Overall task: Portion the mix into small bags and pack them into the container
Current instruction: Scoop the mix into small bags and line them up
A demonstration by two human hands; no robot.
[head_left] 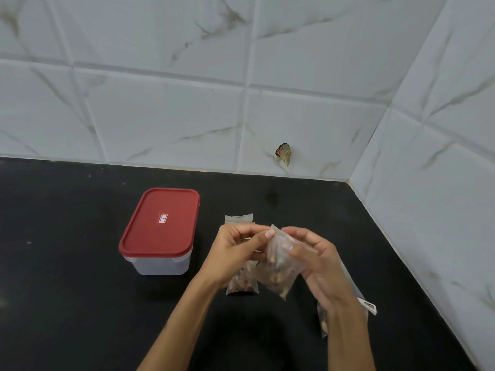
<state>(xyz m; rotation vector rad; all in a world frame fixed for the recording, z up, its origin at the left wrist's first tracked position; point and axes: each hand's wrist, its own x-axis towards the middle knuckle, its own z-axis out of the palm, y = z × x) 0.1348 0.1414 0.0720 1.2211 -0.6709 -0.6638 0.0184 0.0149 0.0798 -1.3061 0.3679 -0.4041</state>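
Both my hands hold one small clear bag (pixel 278 266) with brown mix in it, above the black counter. My left hand (pixel 235 253) pinches the bag's top edge from the left. My right hand (pixel 316 258) grips its top from the right, fingers curled over the plastic. Under my left hand lies a second small filled bag (pixel 242 285) on the counter. The clear container (pixel 160 263) stands to the left, its red lid (pixel 160 223) closed. A larger bag of mix (pixel 322 321) lies partly hidden beneath my right forearm.
Some clear plastic, seemingly empty small bags (pixel 239 219), lies just beyond my hands. The black counter (pixel 67 236) ends at tiled walls behind and on the right. A chipped hole (pixel 283 153) marks the back wall tile.
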